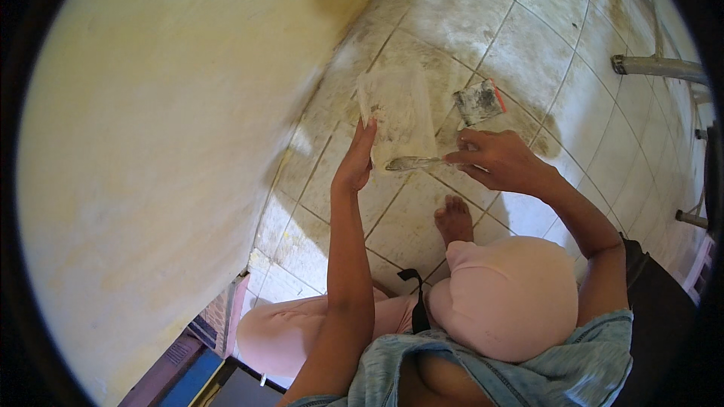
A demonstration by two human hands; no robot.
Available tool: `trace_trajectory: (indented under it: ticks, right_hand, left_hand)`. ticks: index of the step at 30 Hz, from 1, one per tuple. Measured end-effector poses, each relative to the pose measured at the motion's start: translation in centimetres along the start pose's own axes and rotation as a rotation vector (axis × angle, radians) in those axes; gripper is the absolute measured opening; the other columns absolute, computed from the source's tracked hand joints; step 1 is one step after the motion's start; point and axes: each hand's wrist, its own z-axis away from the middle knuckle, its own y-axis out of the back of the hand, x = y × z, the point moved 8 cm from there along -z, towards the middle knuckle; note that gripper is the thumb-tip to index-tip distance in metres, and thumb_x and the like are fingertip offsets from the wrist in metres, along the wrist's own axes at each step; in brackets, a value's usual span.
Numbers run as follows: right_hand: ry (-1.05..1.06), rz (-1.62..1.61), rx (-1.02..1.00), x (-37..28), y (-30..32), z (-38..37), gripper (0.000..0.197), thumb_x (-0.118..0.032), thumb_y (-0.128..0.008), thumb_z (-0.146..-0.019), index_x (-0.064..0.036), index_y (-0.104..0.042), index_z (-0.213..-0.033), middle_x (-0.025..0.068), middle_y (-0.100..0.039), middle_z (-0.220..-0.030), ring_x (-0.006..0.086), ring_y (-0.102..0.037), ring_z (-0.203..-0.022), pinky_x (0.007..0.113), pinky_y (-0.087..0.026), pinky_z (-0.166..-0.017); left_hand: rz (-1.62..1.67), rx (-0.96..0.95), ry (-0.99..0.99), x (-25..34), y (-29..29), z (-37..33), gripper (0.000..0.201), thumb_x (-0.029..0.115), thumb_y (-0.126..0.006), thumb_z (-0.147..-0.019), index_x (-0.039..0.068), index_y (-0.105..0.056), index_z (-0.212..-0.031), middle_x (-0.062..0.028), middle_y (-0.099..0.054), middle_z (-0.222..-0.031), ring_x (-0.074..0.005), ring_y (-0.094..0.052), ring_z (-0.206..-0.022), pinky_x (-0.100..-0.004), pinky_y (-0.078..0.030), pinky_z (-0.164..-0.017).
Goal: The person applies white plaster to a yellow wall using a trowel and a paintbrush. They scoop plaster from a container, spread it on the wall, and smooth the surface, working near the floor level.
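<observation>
The tray (424,102), pale, see-through and smeared, is up in front of the person, just beyond the left fingers. The left hand (354,160) grips it by its near left corner, fingers drawn in against the edge; how far they wrap underneath I can't tell. To their right, the right hand (507,162) pinches the tool (413,163) by its handle, thumb and fingers close together, its narrow, coated blade pointing back toward the left fingers, across the tray's near edge. Just beyond the right fingers a grimy square (477,103) with a red edge lies on the floor (490,22): pale tiles, dark joints, brownish stains thickest near the hands, brighter patches of light between. Nearer the body than the right fingers is a bare foot (454,217). Left of the left fingers rises the wall (166,120), yellowish and patchy; well right of the right fingers stand metal legs (660,68).
</observation>
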Motion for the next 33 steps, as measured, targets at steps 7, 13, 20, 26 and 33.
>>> trace_trajectory:
  ticks: [7, 13, 20, 26, 33]
  right_hand:
    - [0.019, 0.124, -0.015, 0.3, 1.5, 0.1, 0.025, -0.018, -0.073, -0.089, -0.0176, -0.074, -0.114, 0.006, -0.063, -0.1, 0.0244, -0.069, -0.075, 0.039, -0.055, -0.059]
    - [-0.14, 0.063, 0.027, 1.1, 1.1, 0.5, 0.022, -0.021, -0.072, -0.091, -0.0165, -0.074, -0.112, 0.0062, -0.063, -0.097, 0.0259, -0.069, -0.074, 0.041, -0.054, -0.061]
    - [-0.17, -0.149, 0.07, 2.0, 0.9, 1.1, 0.022, -0.019, -0.072, -0.091, -0.0165, -0.075, -0.113, 0.0063, -0.065, -0.098, 0.0272, -0.069, -0.075, 0.041, -0.054, -0.063]
    - [-0.089, 0.004, 0.026, 1.0, 1.3, 0.6, 0.022, -0.018, -0.071, -0.091, -0.0167, -0.075, -0.113, 0.0066, -0.064, -0.097, 0.0257, -0.069, -0.075, 0.041, -0.054, -0.061]
    - [-0.087, 0.097, 0.045, -0.2, 0.1, 0.7, 0.027, -0.012, -0.069, -0.086, -0.0138, -0.074, -0.113, 0.0074, -0.062, -0.095, 0.0253, -0.069, -0.074, 0.038, -0.056, -0.058]
  left_hand:
    - [-0.127, 0.061, -0.034, 0.5, 0.1, 0.6, 0.101, 0.065, -0.055, -0.098, 0.012, -0.005, -0.166, -0.0169, -0.021, -0.169, -0.0343, -0.024, -0.155, -0.0551, -0.028, -0.118]
    - [-0.149, 0.059, -0.085, 1.0, 0.2, 0.4, 0.102, 0.063, -0.058, -0.097, 0.006, -0.007, -0.165, -0.0184, -0.02, -0.169, -0.0334, -0.024, -0.155, -0.0485, -0.027, -0.12]
    - [-0.138, 0.141, -0.059, 0.7, 0.5, 0.4, 0.1, 0.061, -0.057, -0.099, 0.004, -0.008, -0.165, -0.0199, -0.02, -0.169, -0.0331, -0.022, -0.155, -0.0446, -0.024, -0.122]
    - [-0.085, 0.09, -0.074, 1.1, -0.3, 0.8, 0.101, 0.064, -0.056, -0.098, 0.005, -0.007, -0.165, -0.0185, -0.022, -0.169, -0.0325, -0.023, -0.155, -0.0486, -0.024, -0.121]
    - [0.064, 0.18, -0.18, 2.0, -0.4, 0.6, 0.089, 0.052, -0.056, -0.103, 0.002, -0.014, -0.163, -0.0178, -0.033, -0.163, -0.0285, -0.033, -0.149, -0.0412, -0.03, -0.12]
